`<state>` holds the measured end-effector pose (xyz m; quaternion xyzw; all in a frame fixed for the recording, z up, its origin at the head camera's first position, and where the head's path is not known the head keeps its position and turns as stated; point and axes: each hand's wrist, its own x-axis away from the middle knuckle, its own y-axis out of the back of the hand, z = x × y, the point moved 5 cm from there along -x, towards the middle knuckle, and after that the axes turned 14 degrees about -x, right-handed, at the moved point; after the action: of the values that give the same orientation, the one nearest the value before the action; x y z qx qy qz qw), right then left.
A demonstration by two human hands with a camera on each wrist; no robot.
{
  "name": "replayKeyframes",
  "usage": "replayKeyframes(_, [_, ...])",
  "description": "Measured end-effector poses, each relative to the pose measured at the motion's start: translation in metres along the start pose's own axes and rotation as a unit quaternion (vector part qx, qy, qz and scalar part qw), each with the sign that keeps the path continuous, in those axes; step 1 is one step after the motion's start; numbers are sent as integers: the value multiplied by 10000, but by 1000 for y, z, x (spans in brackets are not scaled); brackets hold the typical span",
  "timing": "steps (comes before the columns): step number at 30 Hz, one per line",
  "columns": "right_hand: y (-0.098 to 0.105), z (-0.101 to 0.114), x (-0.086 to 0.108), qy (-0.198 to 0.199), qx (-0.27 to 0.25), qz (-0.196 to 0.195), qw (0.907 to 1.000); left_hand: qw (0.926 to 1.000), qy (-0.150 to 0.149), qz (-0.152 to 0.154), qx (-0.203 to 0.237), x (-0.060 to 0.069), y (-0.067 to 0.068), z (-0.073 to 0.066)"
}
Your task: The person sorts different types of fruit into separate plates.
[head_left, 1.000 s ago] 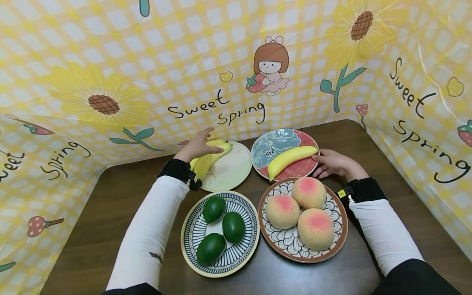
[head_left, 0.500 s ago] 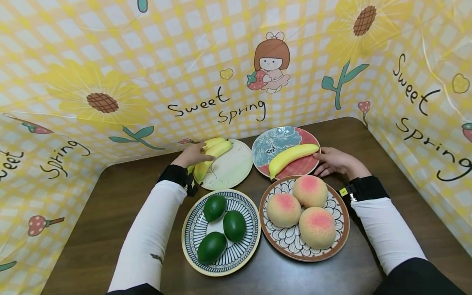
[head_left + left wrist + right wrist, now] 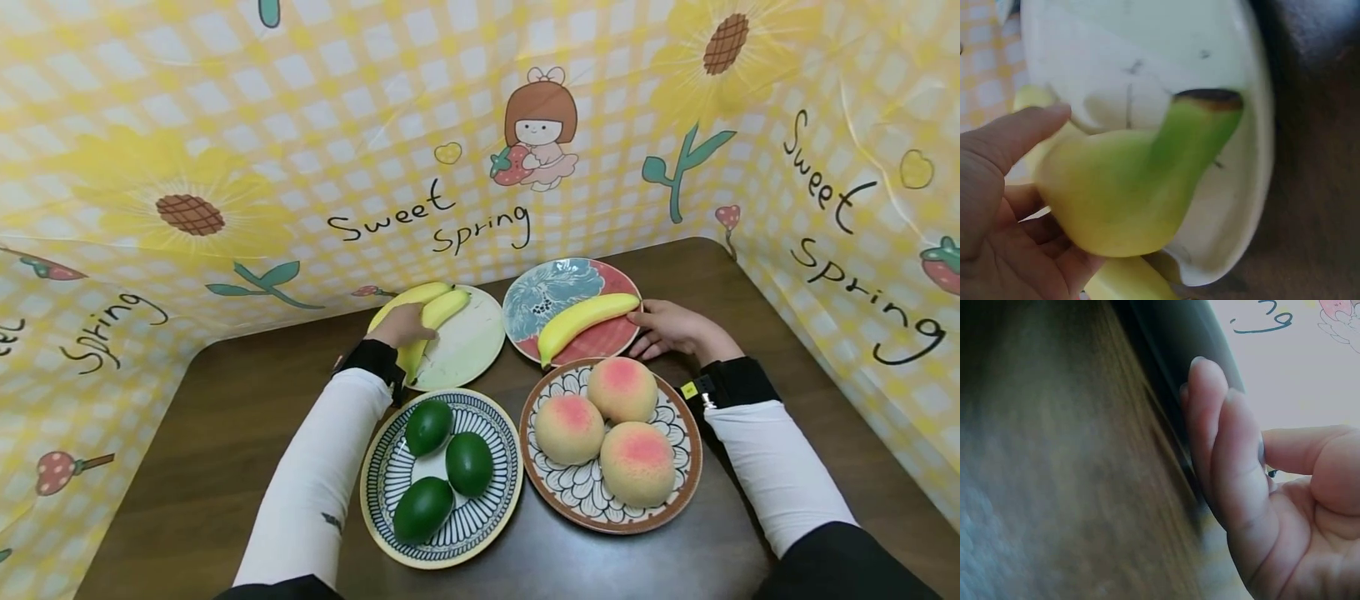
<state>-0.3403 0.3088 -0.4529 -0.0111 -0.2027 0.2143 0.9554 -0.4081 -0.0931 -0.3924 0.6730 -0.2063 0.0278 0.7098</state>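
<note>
In the head view my left hand (image 3: pixel 399 325) grips a yellow banana (image 3: pixel 446 310) on the pale plate (image 3: pixel 480 342). A second banana (image 3: pixel 415 293) lies behind it, partly covered by the hand. The left wrist view shows my thumb over the held banana (image 3: pixel 1116 187) and fingers below it; its green stem end points away from the palm. My right hand (image 3: pixel 673 329) pinches the right rim of the red and blue plate (image 3: pixel 555 292), thumb at the edge and fingers outside it. One banana (image 3: pixel 585 323) lies on that plate.
Nearer me stands a striped plate (image 3: pixel 382 533) with three green avocado-like fruits (image 3: pixel 469 463). Right of it, a brown-rimmed plate (image 3: pixel 645 527) bears three peaches (image 3: pixel 637 463). The brown table (image 3: pixel 180 467) ends against a yellow checked cloth (image 3: pixel 300 183) behind and at both sides.
My left hand has come down onto the bananas, and its fingers have closed round the nearer one. The right hand stays at the plate rim. The head view has shifted slightly.
</note>
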Motion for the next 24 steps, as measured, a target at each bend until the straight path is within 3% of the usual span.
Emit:
replayKeyframes(7, [-2, 6, -4, 9, -36, 0, 10000, 9997, 155, -174, -87, 5, 1, 0])
replayKeyframes(16, [-2, 4, -3, -53, -45, 16, 10000, 9995, 191, 164, 193, 4, -8, 4])
replayKeyframes(21, [0, 1, -3, -70, -39, 7, 10000, 9995, 91, 25, 306, 0, -5, 7])
replayKeyframes(24, [1, -2, -3, -85, -41, -12, 10000, 9990, -52, -107, 424, -1, 0, 1])
